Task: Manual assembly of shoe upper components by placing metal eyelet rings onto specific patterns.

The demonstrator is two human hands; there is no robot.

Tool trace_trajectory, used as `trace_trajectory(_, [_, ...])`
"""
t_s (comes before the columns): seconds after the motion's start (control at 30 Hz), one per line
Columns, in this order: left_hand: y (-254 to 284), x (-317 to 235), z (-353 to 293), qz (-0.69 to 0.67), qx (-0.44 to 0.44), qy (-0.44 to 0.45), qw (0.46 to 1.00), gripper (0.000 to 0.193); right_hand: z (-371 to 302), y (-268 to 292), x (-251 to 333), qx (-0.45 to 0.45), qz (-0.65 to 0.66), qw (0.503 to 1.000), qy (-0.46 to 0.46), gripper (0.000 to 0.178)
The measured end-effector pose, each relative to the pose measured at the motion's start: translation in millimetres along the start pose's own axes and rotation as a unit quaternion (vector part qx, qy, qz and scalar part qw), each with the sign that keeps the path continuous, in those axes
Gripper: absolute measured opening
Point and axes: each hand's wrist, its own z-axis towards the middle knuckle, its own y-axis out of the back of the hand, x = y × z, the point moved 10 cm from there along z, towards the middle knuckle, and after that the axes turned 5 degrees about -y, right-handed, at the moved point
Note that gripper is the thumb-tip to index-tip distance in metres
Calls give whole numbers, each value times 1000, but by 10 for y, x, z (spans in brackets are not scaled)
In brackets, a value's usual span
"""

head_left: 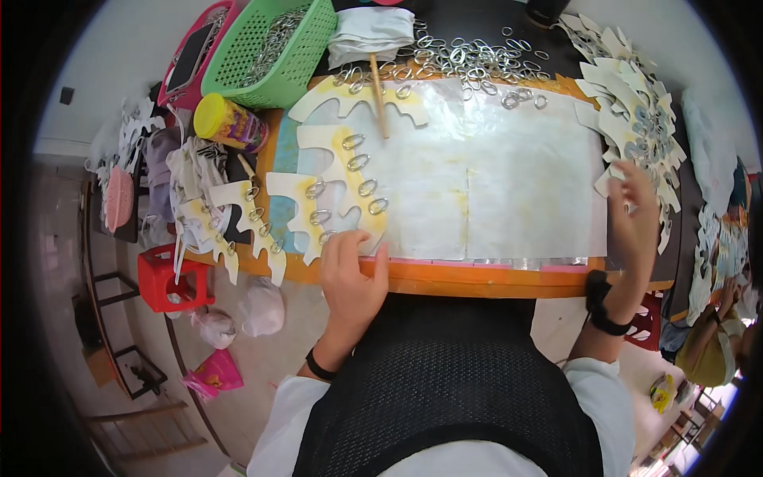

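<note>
My left hand (350,280) rests at the lower end of a cream scalloped piece (331,140), thumb and fingers apart. That piece has yellowish smears and several silver oval rings (367,188) along its edge. My right hand (636,208) is raised over the right end of the white sheet (524,175), beside a heap of cream cut pieces (624,95). Its fingers are loosely bent and apart, and nothing shows between them. Similar ringed pieces lie to the left, one (297,205) next to my left hand. A thin wooden stick (378,99) lies across the far piece (358,97).
Loose oval rings (469,57) are scattered at the back beside a folded white cloth (370,33). At the back left stand a green basket (226,75) of rings and a yellow-lidded container (230,125). A red stool (171,278) stands below left. A person (711,346) is at far right.
</note>
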Motion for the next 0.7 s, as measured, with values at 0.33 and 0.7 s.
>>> trace_trajectory(0.33, [-216, 16, 1, -32, 29, 32, 999, 17, -1071, -1479, 1318, 384, 262, 885, -7, 24])
trace_trajectory(0.7, [-84, 146, -82, -235, -124, 135, 955, 25, -1267, -2465, 1205, 356, 446, 803, -171, 24])
